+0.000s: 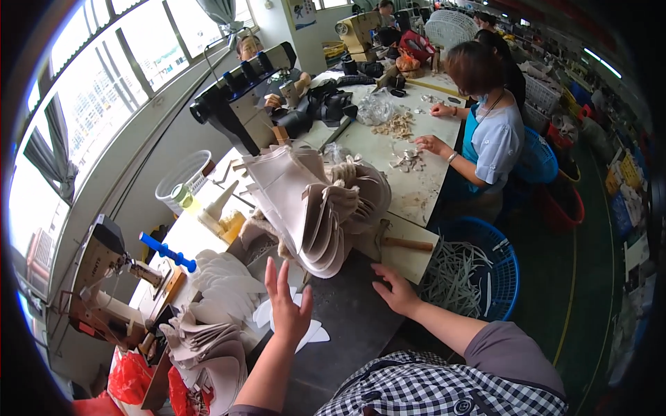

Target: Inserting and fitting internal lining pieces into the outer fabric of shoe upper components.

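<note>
My left hand [290, 310] is raised over the dark work surface [357, 298], fingers stretched out and holding nothing. To the right, my right hand [395, 290] also stands open, fingers apart, near the surface's right edge. Just beyond both hands leans a large bundle of beige curved material pieces [295, 201], which look like shoe uppers. White flat cut pieces [316, 334] lie beside and partly behind my left hand. A hammer [406, 243] with a wooden handle rests on a pale board beyond my right hand.
Sewing machines [239, 104] stand ahead and at left [104, 270]. More beige pieces [208, 347] and a white stack [225, 288] are piled at left. A blue basket [510, 267] of strips sits at right. A co-worker [492, 139] handles small scraps at the far table.
</note>
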Motion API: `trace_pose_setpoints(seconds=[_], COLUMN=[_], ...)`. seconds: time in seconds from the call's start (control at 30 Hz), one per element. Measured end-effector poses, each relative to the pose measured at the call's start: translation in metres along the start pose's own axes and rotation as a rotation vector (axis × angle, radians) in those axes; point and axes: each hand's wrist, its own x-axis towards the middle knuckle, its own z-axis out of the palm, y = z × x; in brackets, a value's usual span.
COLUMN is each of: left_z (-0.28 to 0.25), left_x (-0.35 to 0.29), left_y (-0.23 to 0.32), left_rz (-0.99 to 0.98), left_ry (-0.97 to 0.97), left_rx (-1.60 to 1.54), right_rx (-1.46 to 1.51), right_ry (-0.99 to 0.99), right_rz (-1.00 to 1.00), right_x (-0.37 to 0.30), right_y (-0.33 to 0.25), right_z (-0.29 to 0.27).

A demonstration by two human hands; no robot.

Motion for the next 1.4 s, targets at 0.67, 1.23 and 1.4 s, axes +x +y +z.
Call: trace_pose_setpoints(seconds=[0.67,1.23,1.4], left_z=[0.008,0.11,0.104], left_x=[0.148,0.202,0.191], left_y=[-0.043,-0.104,-0.137], left_rz=[-0.349,0.055,0.125], left_ry=[-0.512,-0.6,-0.582], left_rx=[-0.476,0.458,0.553], right_rx=[0.252,-0.158,-0.113], right_ry=[0.234,0.194,0.325], right_rz=[-0.295,-0.167,-0.306], right_x=[0.187,0.221,0.212], right_y=[-0.032,0.039,0.025], right_z=[0.066,0.08,0.071])
